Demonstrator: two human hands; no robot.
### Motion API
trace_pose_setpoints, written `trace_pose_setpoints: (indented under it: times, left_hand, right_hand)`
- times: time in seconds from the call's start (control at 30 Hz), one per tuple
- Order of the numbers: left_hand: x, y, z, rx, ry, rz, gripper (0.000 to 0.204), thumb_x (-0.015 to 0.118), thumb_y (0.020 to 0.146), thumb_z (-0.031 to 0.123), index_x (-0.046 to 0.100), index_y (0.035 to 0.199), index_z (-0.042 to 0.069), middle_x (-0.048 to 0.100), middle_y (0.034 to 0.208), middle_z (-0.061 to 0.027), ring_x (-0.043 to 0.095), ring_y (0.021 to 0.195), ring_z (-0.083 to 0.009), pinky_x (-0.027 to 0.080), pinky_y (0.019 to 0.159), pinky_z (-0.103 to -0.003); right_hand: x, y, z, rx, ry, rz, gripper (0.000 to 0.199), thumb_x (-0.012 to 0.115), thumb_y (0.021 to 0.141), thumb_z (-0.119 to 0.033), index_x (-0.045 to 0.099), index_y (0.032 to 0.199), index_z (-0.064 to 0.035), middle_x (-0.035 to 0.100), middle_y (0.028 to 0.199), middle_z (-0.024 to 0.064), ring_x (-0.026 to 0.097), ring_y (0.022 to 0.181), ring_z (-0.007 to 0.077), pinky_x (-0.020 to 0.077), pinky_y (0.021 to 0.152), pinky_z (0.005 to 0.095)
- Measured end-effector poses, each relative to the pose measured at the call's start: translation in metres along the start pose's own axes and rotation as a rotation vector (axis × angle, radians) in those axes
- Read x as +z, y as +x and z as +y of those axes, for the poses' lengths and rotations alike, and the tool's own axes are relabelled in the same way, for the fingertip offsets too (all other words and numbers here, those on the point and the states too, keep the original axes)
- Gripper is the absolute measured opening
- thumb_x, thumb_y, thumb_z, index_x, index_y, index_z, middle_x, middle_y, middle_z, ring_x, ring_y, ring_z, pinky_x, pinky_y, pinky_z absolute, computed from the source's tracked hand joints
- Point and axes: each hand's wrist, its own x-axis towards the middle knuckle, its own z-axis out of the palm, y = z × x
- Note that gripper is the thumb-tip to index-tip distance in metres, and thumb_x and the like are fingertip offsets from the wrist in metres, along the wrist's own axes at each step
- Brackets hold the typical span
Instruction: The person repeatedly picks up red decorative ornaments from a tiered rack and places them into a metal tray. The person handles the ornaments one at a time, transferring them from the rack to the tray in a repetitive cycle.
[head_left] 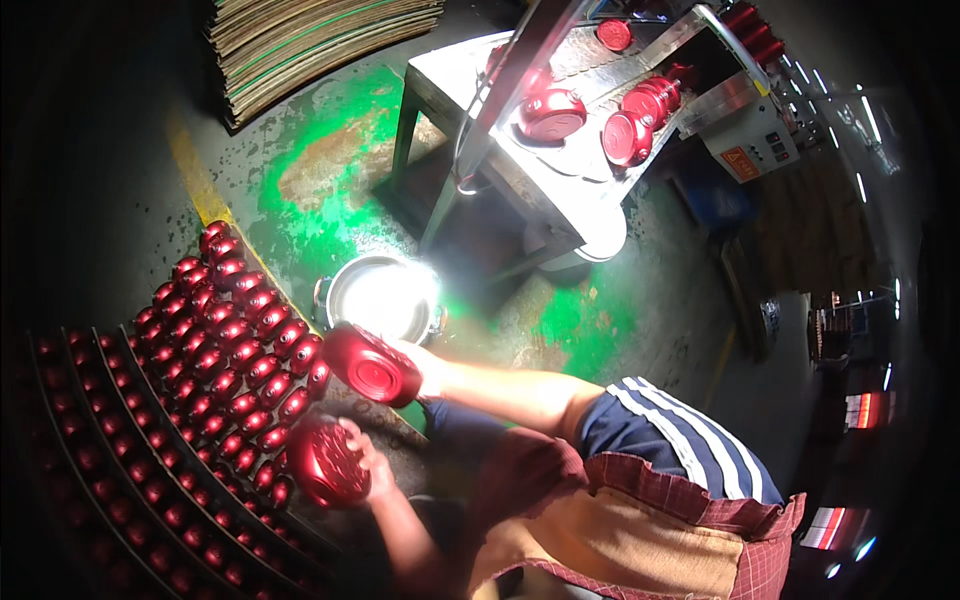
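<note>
My left hand (367, 462) is closed round the near side of a glossy red rounded metal vessel (325, 462). Its surface has raised markings, blurred here. Slightly farther off, my right hand (428, 370) grips another red metal vessel (372, 365), tilted so its flat end with a ringed circle shows. Most of the right-hand fingers are hidden behind it. Both vessels hang over the edge of a large group of similar red vessels (230, 355), set close together in rows at the left.
Behind the right hand stands a brightly lit round metal pot (345, 290) on the green-stained floor. A white-topped table (480, 75) bears several red vessels (553, 115), with a metal post before it. Stacked sheets (310, 45) lie at the far left; a control box (745, 145) stands far right.
</note>
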Motion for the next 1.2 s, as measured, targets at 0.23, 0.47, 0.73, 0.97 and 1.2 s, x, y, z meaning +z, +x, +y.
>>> trace_pose_setpoints:
  times: [0.23,0.47,0.73,0.97,1.2]
  left_hand:
    - [0.030,0.071,-0.057,0.093,-0.170,-0.038,0.059,0.060,0.089,0.023,0.044,0.143,0.005,0.049,0.145,-0.0169,0.061,0.104,-0.0279,0.056,0.064,-0.033]
    - [0.069,0.101,-0.084,-0.019,-0.244,-0.172,0.060,0.059,0.090,0.019,0.041,0.145,0.006,0.050,0.141,-0.0178,0.061,0.102,-0.0255,0.058,0.066,-0.034]
    - [0.077,0.071,-0.095,-0.087,-0.105,-0.314,0.071,0.062,0.090,0.028,0.031,0.150,0.006,0.039,0.150,-0.0202,0.057,0.114,-0.0345,0.057,0.077,-0.045]
    - [-0.015,-0.109,-0.056,0.210,0.474,0.021,0.069,0.058,0.093,0.037,0.036,0.150,0.007,0.043,0.148,-0.0221,0.061,0.110,-0.0394,0.059,0.076,-0.044]
    - [-0.067,-0.217,-0.142,0.670,0.824,0.645,0.056,0.053,0.098,0.043,0.045,0.143,0.010,0.053,0.139,-0.0183,0.060,0.117,-0.0308,0.055,0.087,-0.038]
  right_hand:
    - [0.104,0.000,-0.037,0.274,0.278,-0.159,0.044,0.060,0.095,-0.033,0.056,0.131,-0.0067,0.059,0.123,0.0151,0.058,0.116,0.0262,0.0527,0.096,0.0394]
    - [0.183,-0.013,-0.052,0.312,0.255,-0.341,0.055,0.062,0.090,-0.049,0.054,0.135,-0.0182,0.054,0.125,0.0159,0.058,0.109,0.0335,0.0594,0.076,0.0407]
    - [0.215,-0.090,-0.077,-0.569,-1.019,-0.532,0.037,0.062,0.094,-0.040,0.063,0.121,-0.0146,0.069,0.116,0.0074,0.065,0.106,0.0268,0.0530,0.095,0.0437]
    - [0.167,-0.284,-0.177,-0.401,-0.550,-0.232,0.057,0.067,0.094,-0.037,0.049,0.140,-0.0087,0.056,0.139,0.0118,0.056,0.125,0.0266,0.0474,0.106,0.0464]
    - [0.160,-0.447,-0.327,-1.030,-0.670,0.355,0.048,0.059,0.098,-0.026,0.044,0.140,-0.0067,0.057,0.134,0.0138,0.061,0.120,0.0239,0.0533,0.101,0.0420]
